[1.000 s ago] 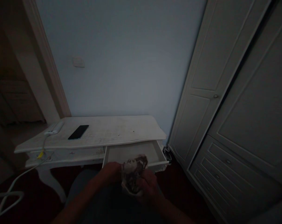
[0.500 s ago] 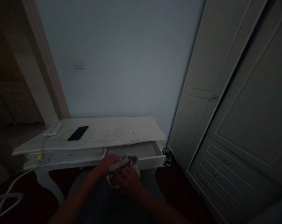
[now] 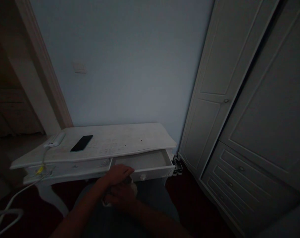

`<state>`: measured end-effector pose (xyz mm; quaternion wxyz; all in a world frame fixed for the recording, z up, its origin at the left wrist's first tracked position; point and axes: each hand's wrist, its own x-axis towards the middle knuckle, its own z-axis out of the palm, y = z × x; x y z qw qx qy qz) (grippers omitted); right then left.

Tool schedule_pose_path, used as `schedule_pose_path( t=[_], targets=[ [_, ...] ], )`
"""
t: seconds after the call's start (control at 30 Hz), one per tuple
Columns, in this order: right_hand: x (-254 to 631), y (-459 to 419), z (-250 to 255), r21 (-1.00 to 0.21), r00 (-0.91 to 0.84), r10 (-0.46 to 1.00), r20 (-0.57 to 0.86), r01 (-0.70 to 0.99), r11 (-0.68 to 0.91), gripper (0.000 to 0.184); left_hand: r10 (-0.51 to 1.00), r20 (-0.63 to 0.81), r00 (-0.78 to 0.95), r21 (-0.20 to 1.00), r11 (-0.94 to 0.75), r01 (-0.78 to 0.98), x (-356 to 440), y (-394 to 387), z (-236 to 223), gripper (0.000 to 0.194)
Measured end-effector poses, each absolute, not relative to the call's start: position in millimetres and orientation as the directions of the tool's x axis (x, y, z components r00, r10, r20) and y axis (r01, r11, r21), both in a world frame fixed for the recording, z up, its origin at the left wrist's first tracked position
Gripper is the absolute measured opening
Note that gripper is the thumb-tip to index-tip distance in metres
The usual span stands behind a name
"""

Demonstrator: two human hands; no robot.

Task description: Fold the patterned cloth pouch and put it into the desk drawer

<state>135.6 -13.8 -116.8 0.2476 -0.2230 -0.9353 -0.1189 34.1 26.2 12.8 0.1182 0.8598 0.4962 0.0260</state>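
Both hands are together over my lap, just in front of the pulled-out drawer (image 3: 145,162) of a white table. Bunched between them is a crumpled light cloth with a dark pattern (image 3: 133,187), mostly covered by my fingers. My left hand (image 3: 119,174) lies over its top, fingers bent and pressed together. Below it, my right hand (image 3: 121,195) is closed around the cloth's lower part. The open drawer shows a bare grey bottom and a round knob (image 3: 143,177) on its front.
On the white tabletop (image 3: 125,135) lie a black phone (image 3: 82,143) and a white power strip (image 3: 55,140), its cable hanging off the left end. A wardrobe (image 3: 214,99) stands at right. Dark-and-white shoes (image 3: 177,166) are on the red floor beside the table.
Both hands have moved left and down with the cloth, which is now more bunched and more covered. The drawer knob has come into sight. The view has shifted slightly.
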Motion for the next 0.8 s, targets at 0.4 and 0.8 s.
schedule_pose_path(
  t=[0.4,0.8],
  targets=[
    [259.5,-12.5,-101.5,0.196,-0.825,0.503,0.258,0.554,0.809,0.016,0.832,-0.064,0.550,0.280,-0.515,0.811,27.6,25.8,13.1,0.062],
    [429.5,-34.2,-58.0,-0.177,-0.284,0.845,0.453,0.900,0.398,0.050,0.835,-0.075,0.544,0.211,-0.520,0.827,31.7,22.6,4.5,0.050]
  ],
)
